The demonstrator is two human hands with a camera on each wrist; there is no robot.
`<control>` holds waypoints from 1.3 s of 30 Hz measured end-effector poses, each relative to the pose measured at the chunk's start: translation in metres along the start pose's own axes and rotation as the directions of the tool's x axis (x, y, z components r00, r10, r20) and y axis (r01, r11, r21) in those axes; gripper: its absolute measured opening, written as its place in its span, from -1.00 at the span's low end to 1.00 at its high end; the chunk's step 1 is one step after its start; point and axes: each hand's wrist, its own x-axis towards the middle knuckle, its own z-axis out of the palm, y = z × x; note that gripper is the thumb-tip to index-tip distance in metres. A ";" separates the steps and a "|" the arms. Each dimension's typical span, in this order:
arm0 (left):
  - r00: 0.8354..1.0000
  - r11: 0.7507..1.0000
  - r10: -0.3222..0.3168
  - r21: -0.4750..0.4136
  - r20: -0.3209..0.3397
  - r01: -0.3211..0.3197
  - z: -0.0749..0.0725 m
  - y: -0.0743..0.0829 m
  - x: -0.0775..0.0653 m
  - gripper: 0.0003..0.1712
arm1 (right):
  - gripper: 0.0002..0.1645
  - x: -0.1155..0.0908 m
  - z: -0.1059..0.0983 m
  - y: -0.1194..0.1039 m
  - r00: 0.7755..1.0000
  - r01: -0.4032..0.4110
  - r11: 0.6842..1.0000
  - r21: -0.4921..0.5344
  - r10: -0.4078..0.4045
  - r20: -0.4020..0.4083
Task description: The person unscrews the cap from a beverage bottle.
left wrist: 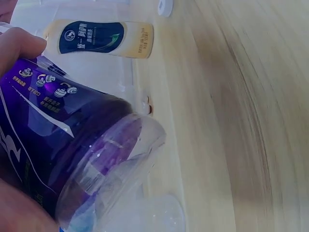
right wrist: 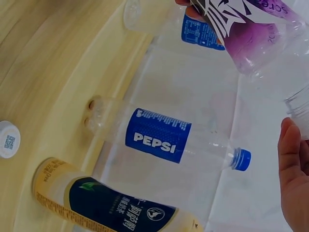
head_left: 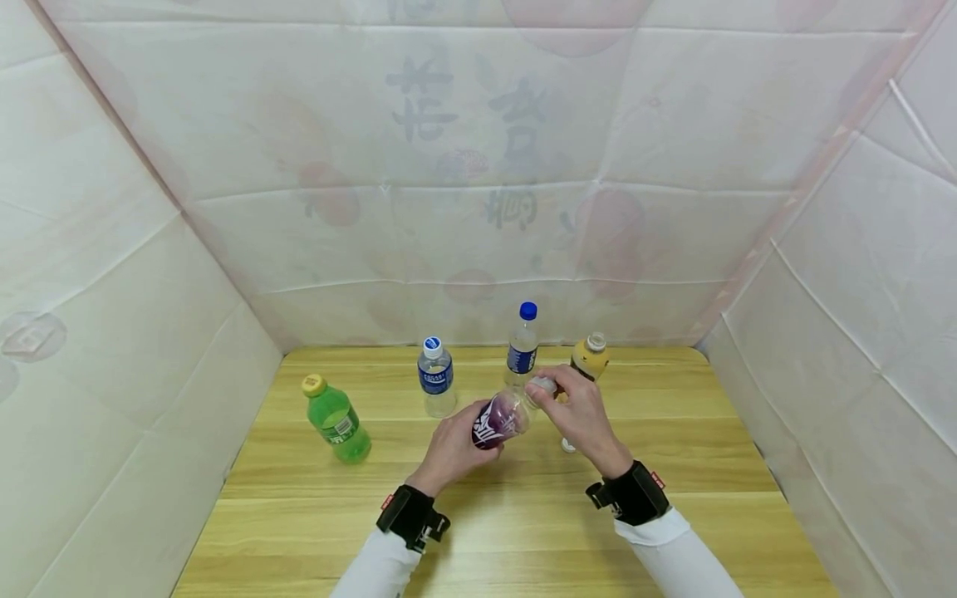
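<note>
My left hand (head_left: 452,453) grips a clear plastic bottle with a purple label (head_left: 497,422), tilted with its neck up to the right. The label fills much of the left wrist view, with the bottle's clear base (left wrist: 116,169) pointing down. With thumb and fingers my right hand (head_left: 579,411) pinches a whitish cap (head_left: 544,384) at the bottle's mouth. In the right wrist view the neck lies partly out of frame, beside the right fingers (right wrist: 289,150). Below the right hand a loose white cap (right wrist: 8,139) lies on the table.
Behind the hands stand a Pepsi bottle (head_left: 522,357) with a blue cap and a blue-labelled bottle (head_left: 436,378) with a white cap. A yellow milk tea bottle (head_left: 591,357) without a cap is at right. The green bottle (head_left: 340,422) stands left on the wooden table (head_left: 284,515).
</note>
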 end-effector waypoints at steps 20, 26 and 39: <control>1.000 0.999 -0.025 -0.031 0.000 0.025 0.007 -0.005 -0.005 -0.22 | -0.55 -0.002 -0.007 0.002 0.987 0.017 1.000 -0.005 -0.016 0.162; 1.000 1.000 -0.022 -0.021 -0.003 0.022 0.007 -0.007 -0.005 -0.22 | -0.52 -0.002 -0.009 0.003 0.976 -0.001 0.998 0.059 -0.012 0.216; 1.000 1.000 -0.005 0.021 -0.016 0.005 0.008 -0.007 -0.004 -0.21 | -0.46 -0.002 -0.012 0.001 0.954 -0.064 0.977 0.204 -0.001 0.301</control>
